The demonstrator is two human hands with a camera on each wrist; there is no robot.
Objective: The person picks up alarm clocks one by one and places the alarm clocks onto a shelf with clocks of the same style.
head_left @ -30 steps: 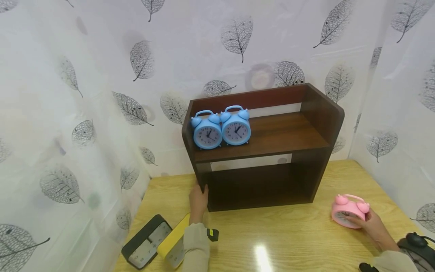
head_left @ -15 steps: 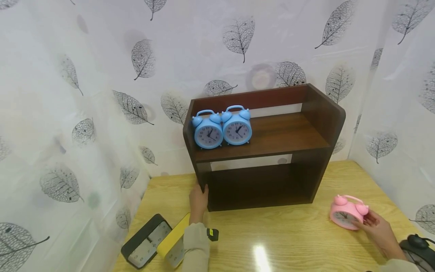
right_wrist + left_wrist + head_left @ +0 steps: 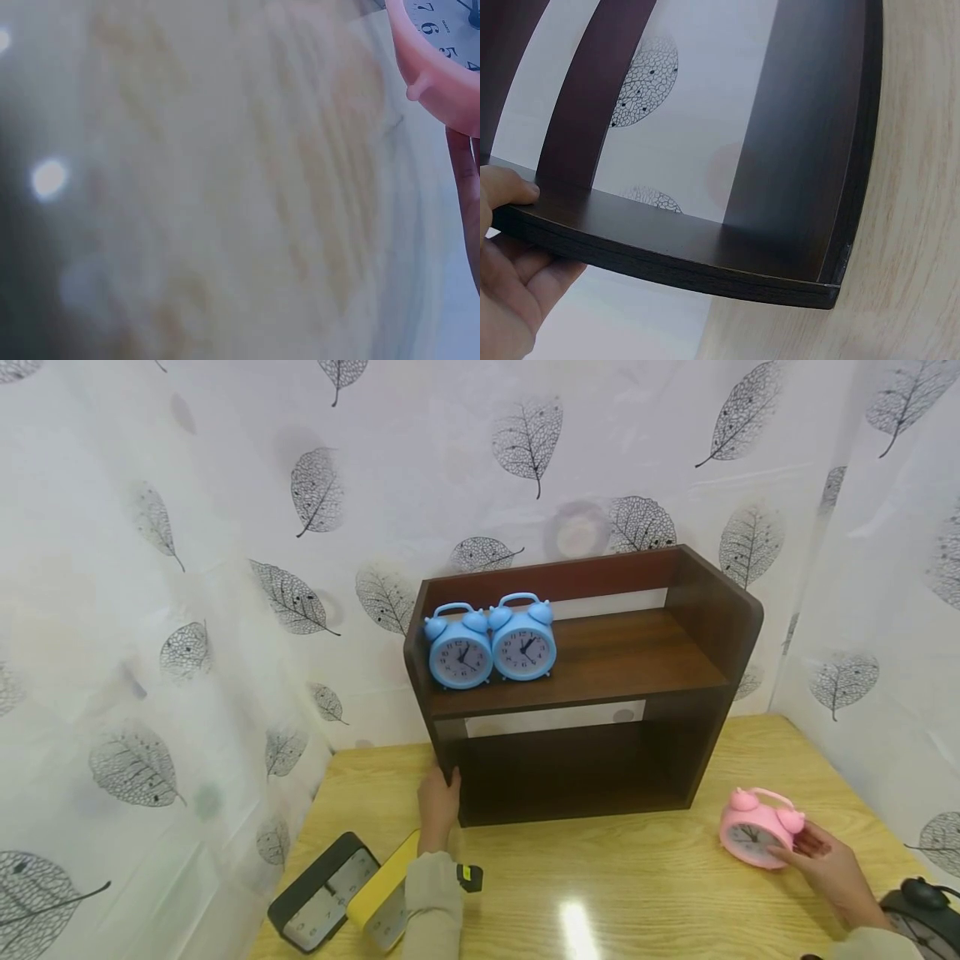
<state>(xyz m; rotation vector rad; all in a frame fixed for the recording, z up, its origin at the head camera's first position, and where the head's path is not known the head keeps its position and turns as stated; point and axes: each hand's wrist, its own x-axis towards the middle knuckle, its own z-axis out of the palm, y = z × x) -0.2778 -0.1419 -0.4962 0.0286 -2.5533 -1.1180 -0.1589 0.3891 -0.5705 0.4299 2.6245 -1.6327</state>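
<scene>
My left hand (image 3: pixel 438 799) grips the front edge of the left side panel of a dark brown two-tier shelf (image 3: pixel 577 693). In the left wrist view the thumb lies on the panel's inner face, and the fingers (image 3: pixel 551 289) curl round its outer side. On the right, my right hand (image 3: pixel 832 872) holds a pink twin-bell alarm clock (image 3: pixel 759 831) by its right side, thumb at the dial's edge. Part of the pink clock (image 3: pixel 439 90) shows at the upper right corner of the right wrist view, where most of the hand is out of frame.
Two blue alarm clocks (image 3: pixel 461 652) stand side by side at the left of the upper tier. On the wooden table (image 3: pixel 622 877), a black clock (image 3: pixel 322 893) and a yellow clock (image 3: pixel 386 893) lie at front left. Another black alarm clock (image 3: pixel 922 914) stands by the right forearm.
The pink clock has shifted a little left in my right hand, and more of its dial shows. The right thumb has moved off the dial's middle. My left hand has stayed put.
</scene>
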